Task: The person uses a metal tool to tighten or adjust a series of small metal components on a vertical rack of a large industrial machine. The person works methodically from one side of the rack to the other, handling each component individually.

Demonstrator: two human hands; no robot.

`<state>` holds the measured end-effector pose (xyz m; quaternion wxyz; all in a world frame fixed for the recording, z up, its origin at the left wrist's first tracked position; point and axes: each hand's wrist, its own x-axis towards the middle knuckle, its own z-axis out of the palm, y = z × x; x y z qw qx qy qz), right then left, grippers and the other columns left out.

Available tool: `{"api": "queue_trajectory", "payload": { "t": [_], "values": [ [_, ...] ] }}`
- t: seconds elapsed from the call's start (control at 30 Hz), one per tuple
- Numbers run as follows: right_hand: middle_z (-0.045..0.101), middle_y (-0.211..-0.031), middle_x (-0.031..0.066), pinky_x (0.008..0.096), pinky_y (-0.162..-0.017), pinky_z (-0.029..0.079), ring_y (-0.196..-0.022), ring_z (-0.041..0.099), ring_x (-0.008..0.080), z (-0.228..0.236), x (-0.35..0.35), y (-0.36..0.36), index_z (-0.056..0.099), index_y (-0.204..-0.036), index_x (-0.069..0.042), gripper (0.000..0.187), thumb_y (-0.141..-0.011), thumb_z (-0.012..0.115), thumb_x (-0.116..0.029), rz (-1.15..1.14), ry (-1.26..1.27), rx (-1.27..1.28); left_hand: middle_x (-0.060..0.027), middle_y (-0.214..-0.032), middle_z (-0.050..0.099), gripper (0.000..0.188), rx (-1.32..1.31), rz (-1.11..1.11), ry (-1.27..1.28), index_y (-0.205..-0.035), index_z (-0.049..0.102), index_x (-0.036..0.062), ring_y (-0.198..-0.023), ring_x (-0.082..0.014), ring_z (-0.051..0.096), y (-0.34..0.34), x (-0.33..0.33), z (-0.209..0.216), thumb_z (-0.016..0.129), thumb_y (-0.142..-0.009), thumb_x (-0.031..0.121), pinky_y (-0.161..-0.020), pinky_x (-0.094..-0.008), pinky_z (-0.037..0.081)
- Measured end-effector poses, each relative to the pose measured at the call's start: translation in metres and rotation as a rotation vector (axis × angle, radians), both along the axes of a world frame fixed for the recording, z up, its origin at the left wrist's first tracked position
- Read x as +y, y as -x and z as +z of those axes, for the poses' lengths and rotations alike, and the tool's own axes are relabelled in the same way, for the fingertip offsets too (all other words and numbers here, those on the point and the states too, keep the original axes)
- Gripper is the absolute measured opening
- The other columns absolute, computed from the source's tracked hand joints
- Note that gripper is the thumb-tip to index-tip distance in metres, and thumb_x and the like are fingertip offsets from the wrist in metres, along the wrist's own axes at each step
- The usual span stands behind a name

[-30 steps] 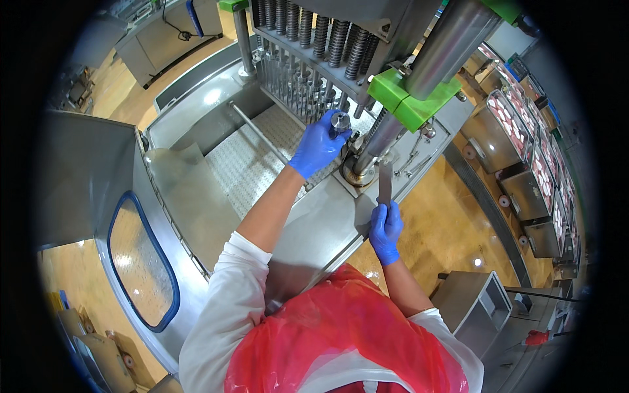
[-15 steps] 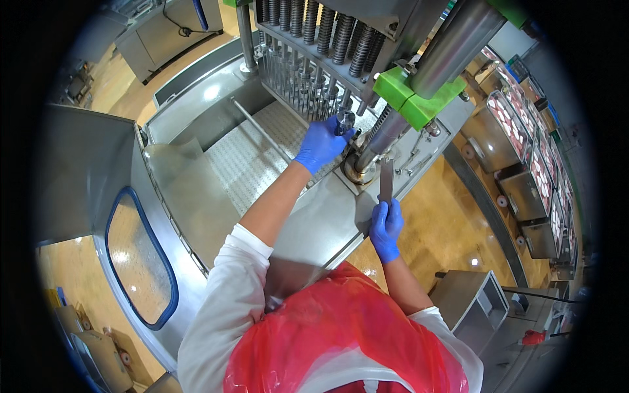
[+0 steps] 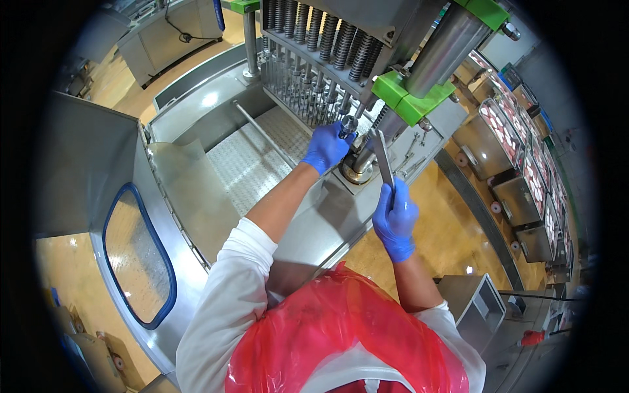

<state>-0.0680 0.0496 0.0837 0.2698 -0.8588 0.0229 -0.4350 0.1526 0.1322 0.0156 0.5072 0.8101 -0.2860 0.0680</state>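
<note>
My left hand (image 3: 327, 150), in a blue glove, is closed around a shiny cylindrical metal part (image 3: 349, 123) just below the right end of a row of metal needles (image 3: 304, 82). Whether that part is still joined to the machine cannot be seen. A flat metal bar (image 3: 384, 159) is gripped in my right hand (image 3: 396, 223), also blue-gloved. The bar points up and away, its far end close to the cylindrical part and in front of the steel column (image 3: 386, 128). Coil springs (image 3: 327, 38) line the machine's head above the needles.
A perforated steel bed (image 3: 252, 157) and a crossbar (image 3: 265, 134) lie left of my hands. Green clamp (image 3: 414, 98) grips the column. Small metal tools (image 3: 414, 147) rest on the machine's right side. Steel bins (image 3: 488, 141) with pink and white contents stand far right.
My right hand has risen slightly, and the bar now tilts leftward, its tip nearer the cylindrical part. My left hand has shifted a little to the right and down, still holding that part.
</note>
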Motion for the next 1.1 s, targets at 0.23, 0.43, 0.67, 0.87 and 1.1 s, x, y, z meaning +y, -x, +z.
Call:
{"api": "queue_trajectory", "payload": {
  "t": [0.23,0.43,0.67,0.87,1.1],
  "values": [
    [0.066,-0.073,0.0195,0.0462,-0.053,0.052,-0.06,0.067,0.0363,0.015,0.007,-0.047,0.058,-0.094,-0.006,0.013,-0.096,0.062,-0.018,-0.143,0.284,0.283,-0.0211,-0.086,0.073,0.031,0.041,-0.028,0.071,-0.11,0.071,0.0009,-0.078,-0.0314,0.073,0.002,0.001,0.005,0.074,-0.088,0.023,-0.069,-0.0385,0.054],
    [0.06,-0.059,0.0204,0.0482,-0.048,0.049,-0.053,0.062,0.0388,0.024,0.012,-0.059,0.057,-0.088,-0.007,0.015,-0.098,0.061,-0.019,-0.204,0.25,0.127,-0.0262,-0.095,0.071,0.03,0.093,-0.024,-0.008,-0.105,0.07,-0.0004,-0.09,-0.0433,0.069,0.01,0.001,0.017,0.071,-0.089,0.025,-0.076,-0.0438,0.055],
    [0.06,-0.062,0.0187,0.0446,-0.05,0.048,-0.053,0.061,0.0376,0.013,0.007,-0.047,0.061,-0.097,-0.004,0.01,-0.098,0.063,-0.014,-0.14,0.198,0.207,-0.0244,-0.099,0.071,0.034,0.118,-0.011,-0.04,-0.109,0.07,-0.0002,-0.093,-0.0416,0.069,0.006,-0.003,0.005,0.069,-0.091,0.028,-0.082,-0.0441,0.055],
    [0.057,-0.064,0.0147,0.037,-0.05,0.044,-0.051,0.058,0.0258,-0.035,-0.006,-0.021,0.064,-0.107,-0.003,0.012,-0.099,0.06,-0.011,0.004,-0.108,0.158,-0.0246,-0.095,0.071,0.032,0.092,-0.047,-0.05,-0.107,0.07,-0.0002,-0.089,-0.0427,0.068,-0.011,-0.007,-0.015,0.071,-0.088,0.026,-0.079,-0.0448,0.055],
    [0.052,-0.063,-0.0008,0.0265,-0.051,0.041,-0.055,0.05,0.0075,-0.098,-0.015,-0.006,0.064,-0.108,0.0,0.015,-0.102,0.055,-0.011,0.032,-0.431,0.158,-0.0244,-0.094,0.071,0.029,0.025,-0.002,-0.051,-0.105,0.071,0.0022,-0.087,-0.0429,0.068,-0.002,-0.008,-0.03,0.073,-0.087,0.025,-0.076,-0.0449,0.055]
  ]
}}
